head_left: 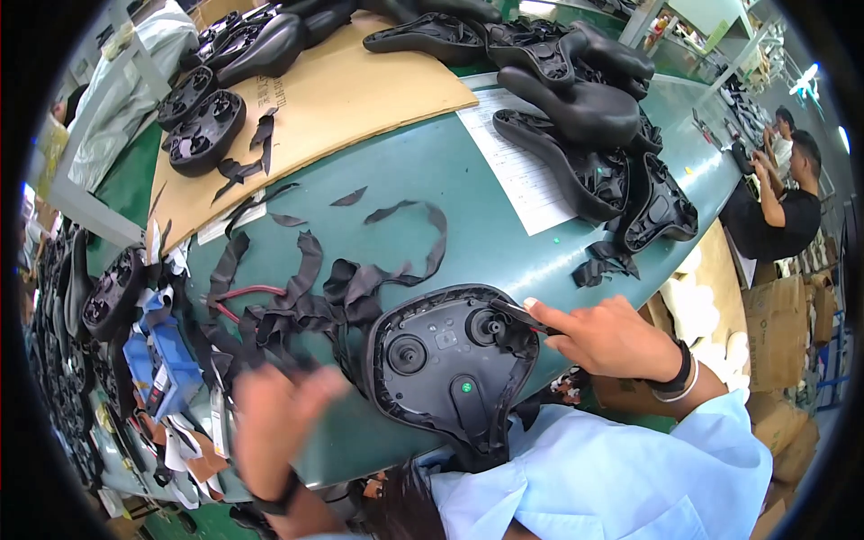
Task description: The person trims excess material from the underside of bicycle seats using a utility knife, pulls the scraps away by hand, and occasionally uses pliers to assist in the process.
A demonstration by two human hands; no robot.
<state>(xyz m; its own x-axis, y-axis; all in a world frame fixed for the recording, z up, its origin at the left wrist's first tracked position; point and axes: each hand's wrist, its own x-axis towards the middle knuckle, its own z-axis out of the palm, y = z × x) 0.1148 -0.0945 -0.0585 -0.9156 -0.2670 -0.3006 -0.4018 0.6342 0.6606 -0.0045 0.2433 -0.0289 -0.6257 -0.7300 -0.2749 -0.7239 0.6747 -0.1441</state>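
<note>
A black bicycle saddle (447,360) lies upside down at the near edge of the green table (423,171), its plastic underside facing up. My right hand (607,337) holds a thin cutting tool (515,314) against the saddle's right rim, forefinger stretched along it. My left hand (274,405) is blurred by motion just left of the saddle, fingers spread over a heap of black trimmed strips (297,306); whether it holds a strip cannot be told.
Several black saddles (585,117) are piled at the far right, more on brown cardboard (342,90) at the back left. A paper sheet (522,171) lies between. A blue tool (171,355) sits at left. Other people (787,193) work at right.
</note>
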